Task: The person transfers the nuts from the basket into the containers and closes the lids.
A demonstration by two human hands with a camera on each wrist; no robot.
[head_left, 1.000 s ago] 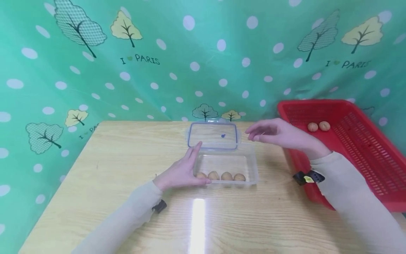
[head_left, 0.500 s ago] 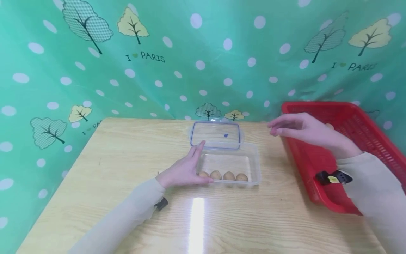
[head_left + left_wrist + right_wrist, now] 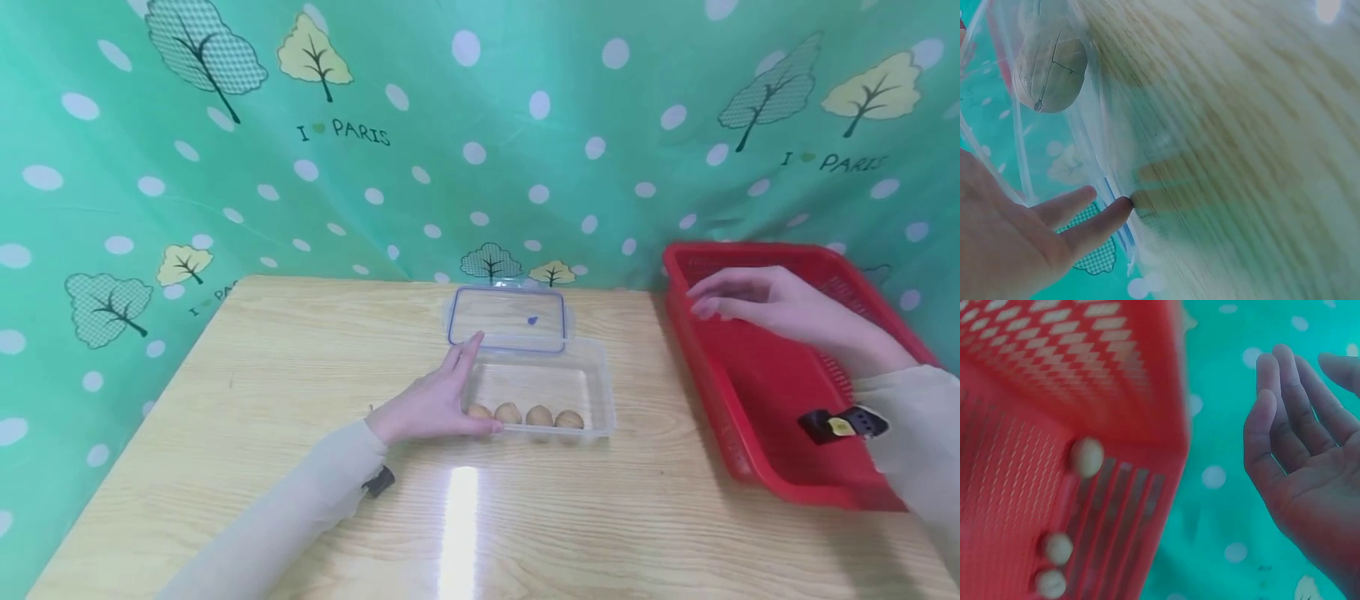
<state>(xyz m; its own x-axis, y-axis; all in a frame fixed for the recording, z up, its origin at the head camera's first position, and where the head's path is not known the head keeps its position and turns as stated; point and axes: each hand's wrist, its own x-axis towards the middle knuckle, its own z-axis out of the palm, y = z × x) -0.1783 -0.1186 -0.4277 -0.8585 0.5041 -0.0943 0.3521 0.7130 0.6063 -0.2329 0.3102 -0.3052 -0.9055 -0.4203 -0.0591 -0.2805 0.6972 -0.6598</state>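
Note:
My left hand (image 3: 435, 400) rests against the left side of a clear plastic box (image 3: 532, 383), thumb along the front rim and fingers stretched out. Several walnuts (image 3: 539, 416) lie in a row along the box's front wall. Up close in the left wrist view, one walnut (image 3: 1050, 69) shows through the clear plastic. Over the left rim of a red plastic basket (image 3: 780, 375) hovers my right hand (image 3: 787, 308), holding nothing, its fingers loosely bent. Three walnuts (image 3: 1087, 457) show inside the basket in the right wrist view; in the head view the hand and arm hide them.
Behind the box lies its clear lid (image 3: 495, 312) with a blue seal, folded back on the wooden table (image 3: 315, 350). A green dotted cloth (image 3: 420, 108) hangs along the table's back edge. The basket occupies the table's right end.
My right hand has moved right, from beside the box to over the basket, and now covers the walnuts there in the head view. My left hand stays on the box.

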